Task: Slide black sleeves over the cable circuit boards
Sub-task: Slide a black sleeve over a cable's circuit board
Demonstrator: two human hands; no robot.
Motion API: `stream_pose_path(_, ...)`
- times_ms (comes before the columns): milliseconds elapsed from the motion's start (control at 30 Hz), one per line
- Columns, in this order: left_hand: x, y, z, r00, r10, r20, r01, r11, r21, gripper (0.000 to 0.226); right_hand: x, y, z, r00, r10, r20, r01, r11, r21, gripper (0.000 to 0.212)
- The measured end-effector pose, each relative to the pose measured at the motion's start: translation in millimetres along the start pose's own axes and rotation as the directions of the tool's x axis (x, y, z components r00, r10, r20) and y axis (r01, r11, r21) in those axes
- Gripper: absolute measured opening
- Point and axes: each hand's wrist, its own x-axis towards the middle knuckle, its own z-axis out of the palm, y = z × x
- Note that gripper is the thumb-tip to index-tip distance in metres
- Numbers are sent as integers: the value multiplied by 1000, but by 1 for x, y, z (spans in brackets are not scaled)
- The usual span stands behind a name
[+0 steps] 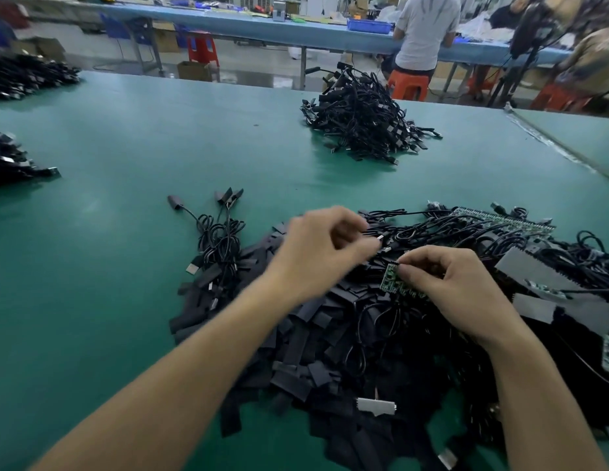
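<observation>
The small green circuit board (391,277) is pinched between the thumb and fingertips of the right hand (456,294), just above the heap at the near right of the worktop. Its bare end faces left, towards the left hand (322,253). The rest runs rightward under the fingers, so its long axis seems to lie roughly left to right, though most of it is hidden. Tiny dark components stud its face.

The left hand is curled and motion-blurred beside a metal cable plug (381,238); whether it grips anything I cannot tell. Under both hands lies a heap of flat black sleeves (310,334), with tangled black cables (442,232) behind it.

The teal-green worktop (126,147) also bears a far pile of black cables (361,120). Beyond stand long blue benches (262,28), an orange stool (408,85) and a seated person in a pale shirt (422,32).
</observation>
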Motion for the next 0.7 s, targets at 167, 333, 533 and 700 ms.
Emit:
stream_pose_path(167, -4, -2, 41, 984, -119, 134, 149, 958, -245, 18, 1, 5, 0, 995, -94, 33, 84, 972, 218, 18)
stream_pose_path(333, -6, -9, 48, 972, -169, 161, 221, 889, -400, 13, 3, 10, 1, 998, -61, 11, 55, 955, 291, 14)
stream_pose_path(533, -10, -16, 48, 959, -192, 209, 275, 808, -522, 12, 6, 15, 6, 990, -99, 104, 64, 953, 296, 16)
stream_pose_path(700, -9, -19, 47, 948, -209, 240, 311, 770, -557, 9, 6, 16, 9, 989, -84, 118, 35, 928, 371, 18)
